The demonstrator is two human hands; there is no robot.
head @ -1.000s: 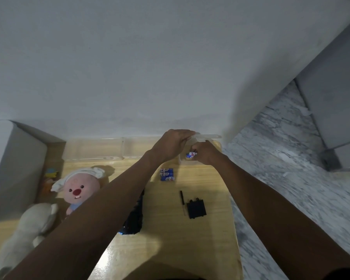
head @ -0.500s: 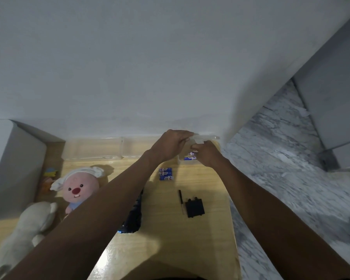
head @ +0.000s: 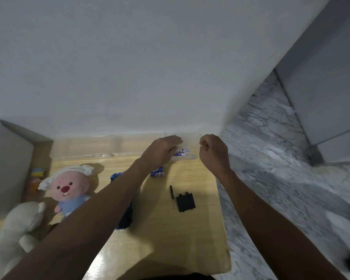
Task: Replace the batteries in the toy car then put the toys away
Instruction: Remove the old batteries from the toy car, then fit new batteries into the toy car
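My left hand (head: 163, 151) lies over the near left edge of a small clear box (head: 190, 138) at the table's far right and grips it. Blue-and-white batteries (head: 182, 152) lie inside that box. My right hand (head: 212, 152) hovers just right of the box as a closed fist, with nothing visible in it. More blue batteries (head: 158, 172) lie on the wooden table (head: 170, 239) in front of the box. A thin black screwdriver (head: 172, 196) and a black battery cover (head: 186, 202) lie mid-table. The dark blue toy car (head: 125, 217) is mostly hidden under my left forearm.
Two larger clear bins (head: 81, 146) (head: 127, 144) stand against the wall at the back. A pink plush toy (head: 69, 186), a white plush toy (head: 14, 229) and small yellow and orange toys (head: 36, 172) lie at the left. The table's right edge borders a marble floor (head: 281, 178).
My right hand has pulled out of the small box and moved right, closed into a fist. The batteries in the box now show. My left hand stays on the box.
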